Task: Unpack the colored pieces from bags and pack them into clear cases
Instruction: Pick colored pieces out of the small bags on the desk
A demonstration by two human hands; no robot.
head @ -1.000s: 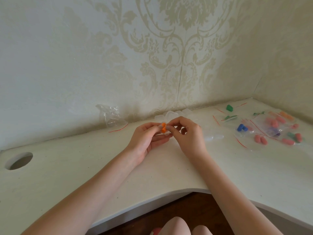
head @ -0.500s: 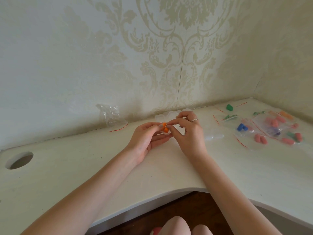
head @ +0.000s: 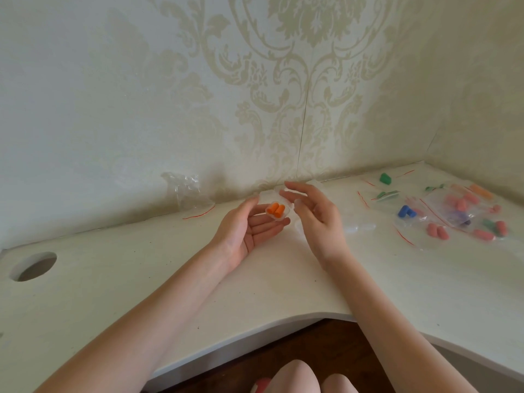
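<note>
- orange pieces (head: 276, 209), two stubby rounded ones, lie side by side inside a small clear case (head: 279, 212).
- the case rests on the fingers (head: 269, 222) of the left hand (head: 249, 228), palm up, thumb arched over its far side without gripping.
- the right hand (head: 314, 214) hovers just beside the case, fingers loosely spread, holding nothing.
- on the white surface (head: 255, 279) to the right lie clear bags (head: 453, 211) with pink pieces (head: 436, 231), blue pieces (head: 406, 211) and green pieces (head: 385, 178).
- a crumpled empty bag (head: 187, 191) sits against the wall on the left.
</note>
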